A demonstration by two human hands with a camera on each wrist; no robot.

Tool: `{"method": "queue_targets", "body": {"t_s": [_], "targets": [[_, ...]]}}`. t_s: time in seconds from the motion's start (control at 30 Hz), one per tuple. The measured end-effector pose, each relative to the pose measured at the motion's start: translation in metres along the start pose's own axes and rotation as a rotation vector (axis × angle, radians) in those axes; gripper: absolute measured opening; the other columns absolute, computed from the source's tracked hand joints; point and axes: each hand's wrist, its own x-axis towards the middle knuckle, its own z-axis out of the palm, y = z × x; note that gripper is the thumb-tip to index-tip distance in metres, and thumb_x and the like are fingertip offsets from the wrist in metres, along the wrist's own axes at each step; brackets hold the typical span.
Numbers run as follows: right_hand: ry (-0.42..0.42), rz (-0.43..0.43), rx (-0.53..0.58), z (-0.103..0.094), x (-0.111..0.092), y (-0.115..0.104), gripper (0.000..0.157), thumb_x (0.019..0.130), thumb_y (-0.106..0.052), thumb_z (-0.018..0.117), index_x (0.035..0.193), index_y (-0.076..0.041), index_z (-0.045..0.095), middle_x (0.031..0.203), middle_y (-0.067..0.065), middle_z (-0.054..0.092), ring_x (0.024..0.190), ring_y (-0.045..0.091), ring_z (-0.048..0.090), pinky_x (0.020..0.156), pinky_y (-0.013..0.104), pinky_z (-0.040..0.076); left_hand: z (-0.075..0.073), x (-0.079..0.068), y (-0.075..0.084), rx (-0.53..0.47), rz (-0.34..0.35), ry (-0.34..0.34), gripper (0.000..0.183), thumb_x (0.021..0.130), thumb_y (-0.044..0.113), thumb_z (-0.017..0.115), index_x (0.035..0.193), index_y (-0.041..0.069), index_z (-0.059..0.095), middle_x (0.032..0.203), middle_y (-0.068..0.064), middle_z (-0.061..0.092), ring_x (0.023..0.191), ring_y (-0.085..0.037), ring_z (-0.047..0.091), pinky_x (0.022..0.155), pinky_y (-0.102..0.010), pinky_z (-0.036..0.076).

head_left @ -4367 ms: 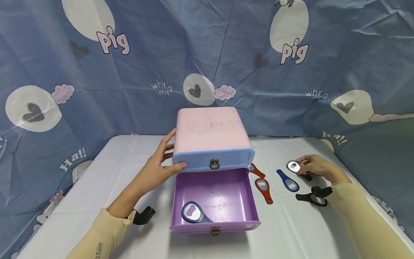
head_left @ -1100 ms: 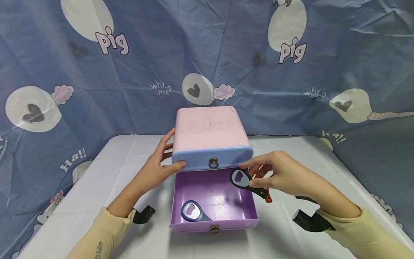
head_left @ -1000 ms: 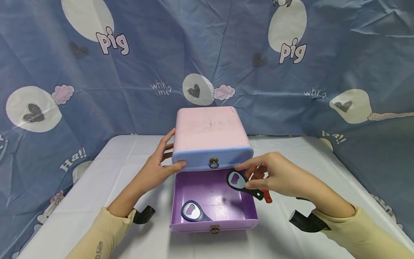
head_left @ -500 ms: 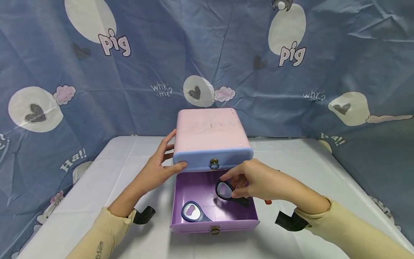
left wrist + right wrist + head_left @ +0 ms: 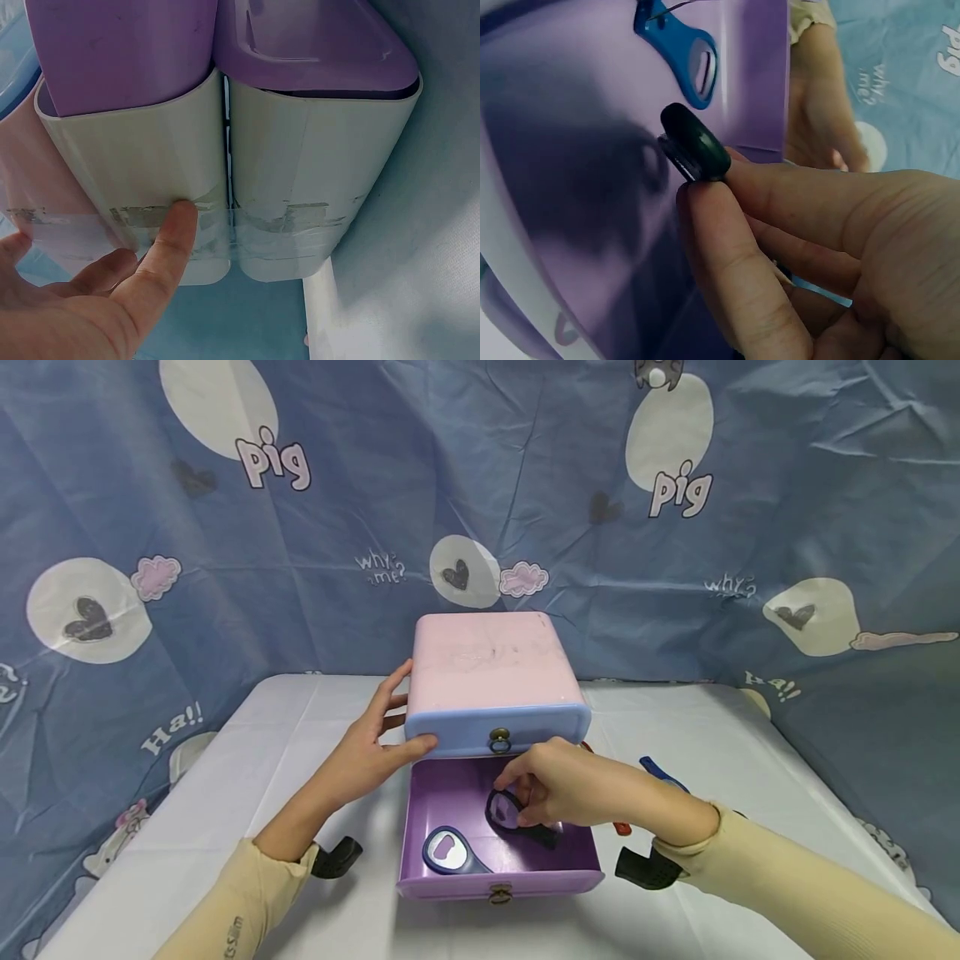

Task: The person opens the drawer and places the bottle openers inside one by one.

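My right hand (image 5: 577,781) pinches a black bottle opener (image 5: 542,835) between thumb and fingers, inside the pulled-out purple drawer (image 5: 450,887). In the right wrist view the opener's round head (image 5: 697,142) shows edge-on, above the drawer floor. A dark blue bottle opener (image 5: 447,850) lies at the drawer's front left. My left hand (image 5: 363,760) rests against the left side of the pink drawer box (image 5: 487,660), its thumb on the blue upper drawer front (image 5: 457,732). In the left wrist view, a straight finger (image 5: 169,251) touches the box's side.
Right of the box, a blue bottle opener (image 5: 660,768) and a red one (image 5: 622,828) lie partly hidden behind my right arm on the white table (image 5: 750,727). A printed blue cloth (image 5: 337,527) hangs behind. Brass ring pulls (image 5: 499,742) stick out from the drawer fronts.
My right hand has picked the black bottle opener up from the table's right side and carried it left, then down into the open drawer. The left hand has stayed on the box.
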Motion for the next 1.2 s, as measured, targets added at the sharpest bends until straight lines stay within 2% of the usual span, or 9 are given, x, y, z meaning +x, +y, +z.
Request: {"method": "queue_targets", "body": {"t_s": [0.37, 0.6, 0.83, 1.2], "targets": [[0.013, 0.021, -0.083, 0.011, 0.014, -0.006, 0.037, 0.086, -0.003, 0.088, 0.122, -0.001, 0.078, 0.078, -0.007, 0.070, 0.065, -0.004, 0.059, 0.068, 0.016, 0.053, -0.001, 0.001, -0.001, 0.009, -0.002, 0.002, 0.099, 0.098, 0.038, 0.079, 0.168, 0.056, 0.012, 0.171, -0.019, 0.031, 0.153, -0.047, 0.043, 0.104, -0.060, 0.058], [-0.022, 0.052, -0.072, 0.014, 0.016, -0.010, 0.039, 0.088, -0.006, 0.088, 0.125, -0.002, 0.077, 0.083, -0.004, 0.074, 0.069, -0.002, 0.064, 0.069, 0.017, 0.055, -0.001, 0.001, -0.001, -0.006, 0.001, -0.005, 0.098, 0.098, 0.037, 0.079, 0.167, 0.057, 0.012, 0.170, -0.019, 0.032, 0.153, -0.047, 0.043, 0.105, -0.060, 0.058], [-0.032, 0.046, -0.073, 0.013, 0.015, -0.012, 0.039, 0.090, -0.009, 0.087, 0.127, -0.003, 0.076, 0.086, -0.004, 0.077, 0.067, -0.002, 0.065, 0.069, 0.017, 0.056, -0.002, 0.001, -0.001, 0.000, 0.002, -0.001, 0.098, 0.098, 0.038, 0.079, 0.167, 0.057, 0.013, 0.170, -0.018, 0.033, 0.153, -0.048, 0.043, 0.104, -0.060, 0.058], [-0.027, 0.007, -0.034, 0.011, 0.010, -0.013, 0.032, 0.093, -0.012, 0.085, 0.122, -0.001, 0.077, 0.085, -0.005, 0.079, 0.067, -0.002, 0.066, 0.069, 0.017, 0.056, -0.002, 0.001, -0.002, 0.002, 0.015, 0.000, 0.097, 0.099, 0.036, 0.079, 0.167, 0.057, 0.013, 0.170, -0.019, 0.033, 0.153, -0.048, 0.044, 0.103, -0.059, 0.059]]}}
